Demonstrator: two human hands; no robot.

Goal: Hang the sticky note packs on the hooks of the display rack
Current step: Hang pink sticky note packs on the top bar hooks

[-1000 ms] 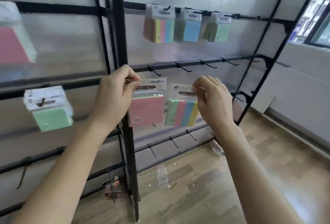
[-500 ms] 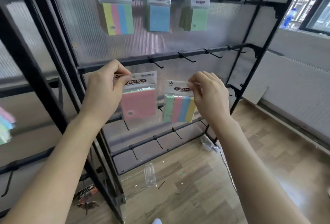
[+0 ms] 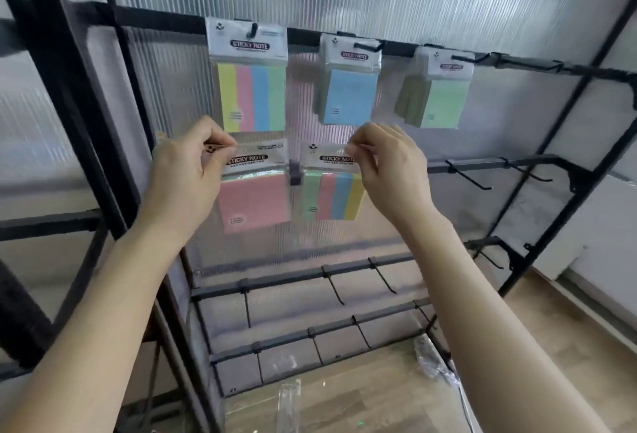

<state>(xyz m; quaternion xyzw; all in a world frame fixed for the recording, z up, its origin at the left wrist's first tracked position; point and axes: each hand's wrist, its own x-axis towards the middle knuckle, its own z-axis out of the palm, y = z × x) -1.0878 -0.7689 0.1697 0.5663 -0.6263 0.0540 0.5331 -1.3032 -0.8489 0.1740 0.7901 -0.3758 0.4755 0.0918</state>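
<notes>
Ribbed translucent panel behind black display rack (image 3: pixel 158 20). Left hand (image 3: pixel 186 184) pinching header card of pink pack (image 3: pixel 255 205); right hand (image 3: pixel 389 174) pinching header of striped pack (image 3: pixel 336 196), both in front of middle rail, below hung packs (image 3: pixel 251 94). Probably light, film slippery, header floppy: grip beside hang hole, leaving it free for hook (image 3: pixel 468 177).

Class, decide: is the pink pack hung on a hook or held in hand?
Held: the left hand pinches the pink pack by its header; no hook shows through it.
</notes>
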